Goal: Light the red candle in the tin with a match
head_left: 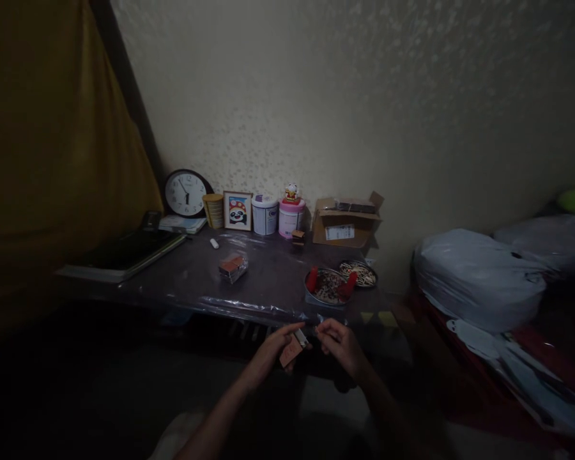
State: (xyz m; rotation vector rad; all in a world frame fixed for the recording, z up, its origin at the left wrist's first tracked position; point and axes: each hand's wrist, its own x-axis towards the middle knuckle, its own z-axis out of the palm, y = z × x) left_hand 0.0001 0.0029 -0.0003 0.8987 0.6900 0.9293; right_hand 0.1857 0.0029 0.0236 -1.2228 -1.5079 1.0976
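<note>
My left hand [272, 350] is closed around a small matchbox [292, 350] with a reddish label. Its pale inner tray shows at the upper end, beside my fingers. Close by on the right, my right hand [341, 345] has thumb and fingers pinched together; whatever they hold is too small and dark to make out. Both hands are in front of the table's near edge. Just beyond them stands a round tin [329, 300] with dark small contents and two red objects at its sides. Behind it lies a round dish [363, 273] of thin pale sticks resembling matchsticks.
A plastic-wrapped pack of small boxes [233, 267] lies on the plastic-covered table [268, 275]. Along the wall stand a clock [186, 193], a panda picture [237, 212], two tubs [265, 216] and a cardboard box [345, 227]. White bags [479, 278] are at the right.
</note>
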